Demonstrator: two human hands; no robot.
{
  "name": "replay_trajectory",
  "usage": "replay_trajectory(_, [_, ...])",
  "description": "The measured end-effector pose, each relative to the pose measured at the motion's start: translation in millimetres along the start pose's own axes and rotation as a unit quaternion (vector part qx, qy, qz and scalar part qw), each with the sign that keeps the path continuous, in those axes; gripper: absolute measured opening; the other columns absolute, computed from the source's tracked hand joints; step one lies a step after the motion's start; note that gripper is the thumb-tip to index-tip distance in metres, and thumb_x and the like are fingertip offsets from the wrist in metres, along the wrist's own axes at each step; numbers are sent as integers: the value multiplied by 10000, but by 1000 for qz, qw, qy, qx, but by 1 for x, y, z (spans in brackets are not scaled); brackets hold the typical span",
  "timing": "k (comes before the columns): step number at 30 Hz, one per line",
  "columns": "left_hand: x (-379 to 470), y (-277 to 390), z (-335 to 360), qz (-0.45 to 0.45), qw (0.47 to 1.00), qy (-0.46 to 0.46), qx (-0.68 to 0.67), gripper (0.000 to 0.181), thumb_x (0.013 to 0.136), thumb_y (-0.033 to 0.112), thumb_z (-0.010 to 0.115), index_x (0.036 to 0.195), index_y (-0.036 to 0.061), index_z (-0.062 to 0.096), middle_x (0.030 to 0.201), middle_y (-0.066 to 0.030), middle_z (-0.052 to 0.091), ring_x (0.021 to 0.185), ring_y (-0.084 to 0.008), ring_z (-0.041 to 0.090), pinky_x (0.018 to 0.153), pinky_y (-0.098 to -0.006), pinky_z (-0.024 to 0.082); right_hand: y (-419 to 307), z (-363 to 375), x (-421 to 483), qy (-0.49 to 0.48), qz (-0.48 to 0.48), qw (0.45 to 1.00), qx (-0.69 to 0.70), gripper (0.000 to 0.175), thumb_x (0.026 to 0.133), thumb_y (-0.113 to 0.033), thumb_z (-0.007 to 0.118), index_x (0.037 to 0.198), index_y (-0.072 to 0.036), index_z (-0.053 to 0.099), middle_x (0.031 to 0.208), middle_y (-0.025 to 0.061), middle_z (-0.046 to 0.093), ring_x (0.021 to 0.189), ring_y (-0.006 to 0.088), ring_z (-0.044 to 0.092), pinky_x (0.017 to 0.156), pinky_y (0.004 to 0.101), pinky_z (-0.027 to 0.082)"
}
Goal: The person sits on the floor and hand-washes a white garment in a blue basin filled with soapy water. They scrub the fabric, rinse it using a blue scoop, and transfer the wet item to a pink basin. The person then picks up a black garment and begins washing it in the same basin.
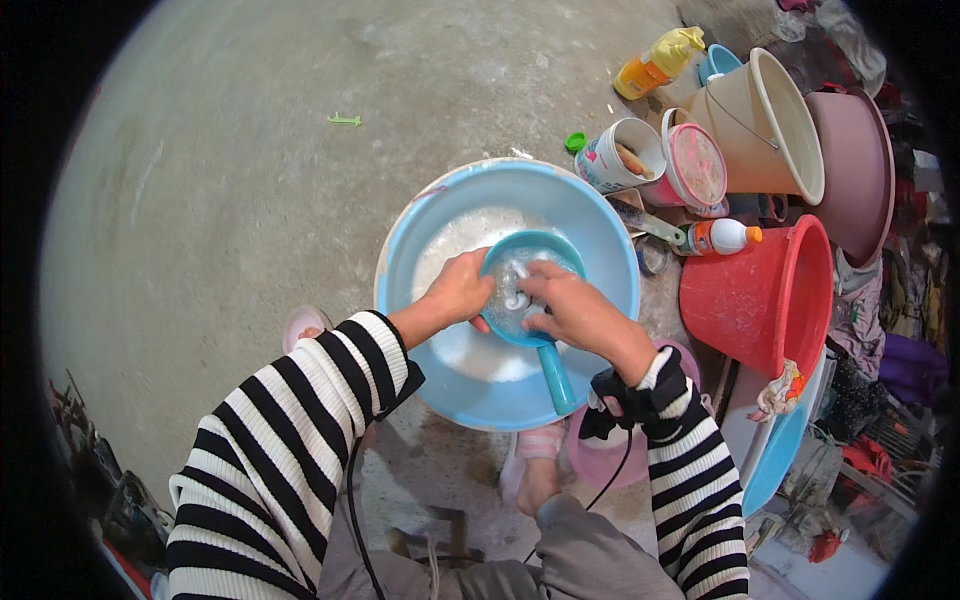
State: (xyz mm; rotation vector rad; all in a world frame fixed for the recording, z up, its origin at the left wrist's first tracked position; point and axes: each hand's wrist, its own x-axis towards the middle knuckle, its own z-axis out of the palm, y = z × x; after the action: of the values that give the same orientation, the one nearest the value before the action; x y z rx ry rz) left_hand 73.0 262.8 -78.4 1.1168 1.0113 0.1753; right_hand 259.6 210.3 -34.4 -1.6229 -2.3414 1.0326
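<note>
My left hand (461,286) grips the left rim of a teal plastic water dipper (556,379), thumb on the inside. The dipper is held over a large light-blue plastic basin (420,202), its handle pointing toward me. Bubbly water (502,307) fills part of the dipper, with white curling streaks (515,283) in it; whether these are foam or something solid I cannot tell. My right hand (574,307) reaches into the dipper from the right, fingers apart and slightly blurred, touching the water. The basin has a pale, whitish bottom.
Right of the basin stand a white tub (600,161), a pink-lidded bucket (697,165), a brush (652,223), a white bottle with an orange cap (731,237), a red bucket (727,300) and a beige bucket (731,127). A yellow bottle (649,71) is farther back on the concrete floor (225,187).
</note>
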Motion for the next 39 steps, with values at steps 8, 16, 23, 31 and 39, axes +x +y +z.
replay_trajectory(8, [1,2,7,4,1000,12,-7,439,835,-19,398,1263,13,487,945,-165,621,668,-253,662,459,-327,583,-4,34,42,16,77,994,78,185,717,-29,598,890,28,634,816,278,623,829,443,612,743,480,489])
replay_trajectory(16, [4,-2,11,8,1000,22,-18,465,813,-21,396,1267,28,487,1052,-211,611,661,-314,676,476,-365,589,4,37,41,39,200,948,244,162,740,-33,611,875,49,644,726,166,662,611,233,659,582,337,510])
replay_trajectory(23, [0,-3,5,-15,999,34,-4,494,827,-7,399,1318,19,443,1083,-218,600,645,-297,675,462,-338,585,18,-29,-12,176,177,892,377,136,791,-32,557,866,31,651,716,72,650,571,131,638,500,250,499])
replay_trajectory(31, [2,-7,3,-16,999,31,-12,483,817,-5,399,1297,-15,449,1085,-229,596,642,-305,676,459,-331,585,85,-78,-80,283,231,930,-39,271,842,-70,611,1095,27,612,936,113,665,751,152,651,637,269,527])
replay_trajectory(39, [7,0,16,-18,999,28,-15,476,808,-11,409,1283,-19,453,1027,-176,597,639,-238,655,440,-300,573,6,-3,-36,71,-28,997,12,411,772,3,608,1180,-32,568,1143,205,569,839,305,655,709,404,540])
